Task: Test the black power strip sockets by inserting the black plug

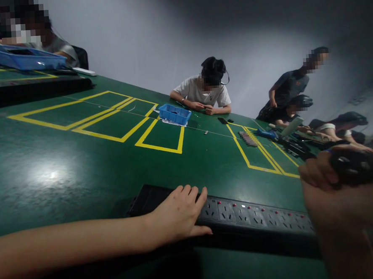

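My left hand (178, 211) lies across a long black power strip (241, 214), its fingers over the top and the thumb down the near side. The strip has a row of sockets with small red lights or buttons. Close to the camera at the right, my right hand (338, 197) is closed round a black rounded object (354, 165) with several pale marks on its face. Blur hides what kind of object it is. The right hand is raised in front of the strip's right end.
Yellow tape rectangles (121, 139) mark the green table (90, 175). A blue tray (174, 114) stands before a seated person (202, 92). Another blue tray (23, 59) is at the far left. A pixelated flat object (248, 138) lies at the right, near other people and tools.
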Demonstrator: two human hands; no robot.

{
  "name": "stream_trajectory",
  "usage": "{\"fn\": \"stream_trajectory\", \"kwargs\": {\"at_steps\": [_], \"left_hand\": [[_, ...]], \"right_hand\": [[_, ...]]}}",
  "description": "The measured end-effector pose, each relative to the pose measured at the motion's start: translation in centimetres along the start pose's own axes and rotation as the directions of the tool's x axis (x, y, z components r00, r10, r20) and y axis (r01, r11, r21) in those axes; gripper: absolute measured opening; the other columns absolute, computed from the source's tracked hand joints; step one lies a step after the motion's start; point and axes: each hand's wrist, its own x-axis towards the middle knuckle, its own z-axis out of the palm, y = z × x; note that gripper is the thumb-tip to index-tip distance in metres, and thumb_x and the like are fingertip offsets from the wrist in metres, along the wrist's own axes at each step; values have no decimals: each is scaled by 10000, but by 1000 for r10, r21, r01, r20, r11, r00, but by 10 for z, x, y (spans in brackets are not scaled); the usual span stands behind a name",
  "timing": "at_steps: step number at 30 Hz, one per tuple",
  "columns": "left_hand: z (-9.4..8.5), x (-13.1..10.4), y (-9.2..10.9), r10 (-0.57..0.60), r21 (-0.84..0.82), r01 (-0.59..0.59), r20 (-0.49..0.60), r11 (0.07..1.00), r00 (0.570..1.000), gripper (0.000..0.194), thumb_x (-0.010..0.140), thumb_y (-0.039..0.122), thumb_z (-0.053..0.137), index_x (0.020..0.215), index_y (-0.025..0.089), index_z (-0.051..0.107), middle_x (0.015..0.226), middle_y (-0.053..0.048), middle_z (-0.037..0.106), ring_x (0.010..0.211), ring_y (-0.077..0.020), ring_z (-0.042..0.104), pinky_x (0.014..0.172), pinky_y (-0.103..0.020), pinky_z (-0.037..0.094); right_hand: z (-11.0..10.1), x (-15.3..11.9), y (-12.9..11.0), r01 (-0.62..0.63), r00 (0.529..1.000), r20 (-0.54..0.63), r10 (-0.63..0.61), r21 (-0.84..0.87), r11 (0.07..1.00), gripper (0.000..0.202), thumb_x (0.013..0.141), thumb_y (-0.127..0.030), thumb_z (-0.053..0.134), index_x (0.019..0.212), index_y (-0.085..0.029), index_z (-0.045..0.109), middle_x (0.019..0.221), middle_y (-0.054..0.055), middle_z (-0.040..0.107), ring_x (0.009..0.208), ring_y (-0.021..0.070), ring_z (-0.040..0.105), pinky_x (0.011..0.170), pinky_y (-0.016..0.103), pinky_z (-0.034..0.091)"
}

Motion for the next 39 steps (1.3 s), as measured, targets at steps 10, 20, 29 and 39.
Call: {"fn": "stream_trajectory", "kwargs": {"at_steps": [10, 20, 29, 39], "left_hand": [[-18, -10, -35, 57, -200, -33, 114, 979, 992, 1071, 610, 713, 522, 1358, 59, 122, 1143, -171, 524, 933, -287, 542, 766, -353, 398], [-25, -30, -53, 38, -145, -22, 114, 989, 993, 658, 695, 640, 503, 1107, 129, 455, 949, -112, 590, 834, -272, 574, 728, -360, 414], [-22, -33, -55, 40, -122, -32, 62, 992, 997, 673, 698, 665, 473, 1069, 103, 486, 904, -112, 588, 783, -274, 570, 696, -374, 427], [-17, -34, -55, 18, -196, -1, 86, 981, 996, 553, 703, 581, 538, 1048, 152, 486, 910, -72, 576, 802, -242, 549, 712, -345, 404]], "right_hand": [[43, -24, -4, -152, 870, 436, 229, -206, 967, 201, 815, -404, 515, 835, -204, 528, 566, -41, 486, 481, 89, 449, 430, 200, 307], [110, -32, 31, 304, 591, 785, 185, -430, 850, 210, 902, -400, 349, 939, -211, 433, 646, -30, 552, 559, 116, 516, 523, 216, 306], [119, -15, 24, 567, 427, 872, 238, -463, 681, 197, 914, -392, 331, 917, -205, 394, 641, -9, 567, 556, 136, 528, 494, 222, 239], [129, -61, 20, 713, 578, 808, 112, -567, 412, 141, 917, -314, 303, 914, -216, 404, 667, 3, 555, 526, 156, 520, 461, 272, 112]]}}
